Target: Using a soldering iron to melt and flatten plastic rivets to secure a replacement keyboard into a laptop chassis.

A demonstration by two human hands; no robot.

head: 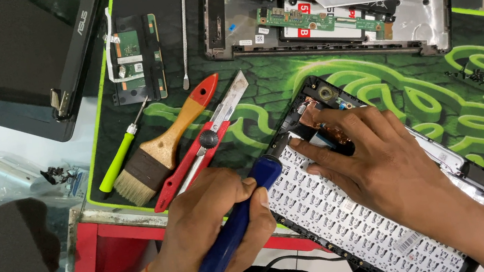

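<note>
Fixing a spot on the keyboard part (350, 215), flat on the green mat (262, 99). Left hand (215, 219) wrapped tight around the blue hot tool (237, 222). Right hand (374, 163) pressing flat, fingers out, holding nothing. Next, probably a slow, steady tip right by the fingertips (299, 144).

We are seeing two bare hands and forearms coming in from the bottom edge, with no sleeves, gloves, rings or watch showing on either. The left hand (215, 219) is wearing a thin red thread tied around the wrist, showing as a fine line across it. The right hand (374, 163) is showing short, trimmed fingernails and is wearing nothing.
</note>
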